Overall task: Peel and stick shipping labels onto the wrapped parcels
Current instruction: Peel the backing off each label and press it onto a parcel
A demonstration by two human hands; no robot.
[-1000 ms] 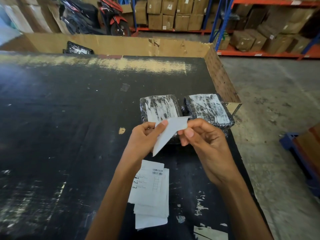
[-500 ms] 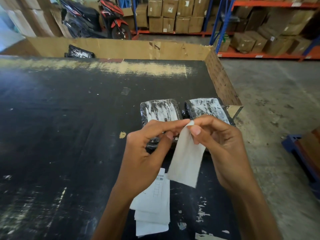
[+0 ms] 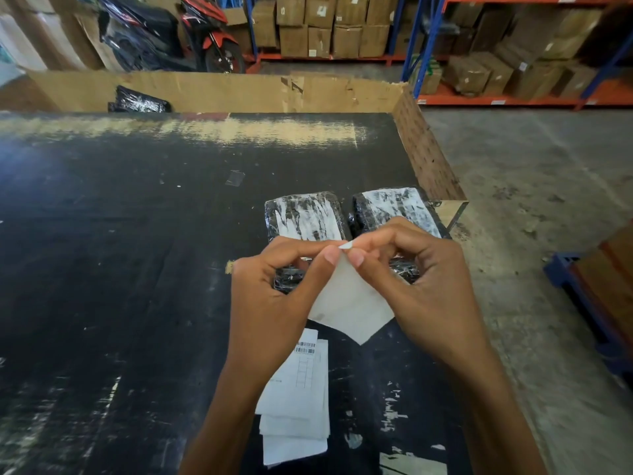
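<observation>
Two black plastic-wrapped parcels lie side by side on the black table [image 3: 137, 252], the left parcel [image 3: 301, 217] and the right parcel [image 3: 390, 207], each with a white patch on top. Above their near ends, my left hand [image 3: 274, 303] and my right hand [image 3: 421, 279] pinch the top corner of a white label sheet [image 3: 349, 303], which hangs down with its blank back toward me. A stack of printed labels [image 3: 298, 399] with barcodes lies on the table below my wrists.
A cardboard wall [image 3: 222, 92] borders the table's far and right sides. Another black wrapped parcel [image 3: 140, 101] lies behind the far wall. The concrete floor [image 3: 548, 234] is to the right, with a blue pallet [image 3: 589, 303], shelving with boxes and a scooter [image 3: 171, 36] beyond.
My hands turned the label sheet so it hangs downward, then brought their fingertips together at its top corner. The parcels and the label stack stayed put.
</observation>
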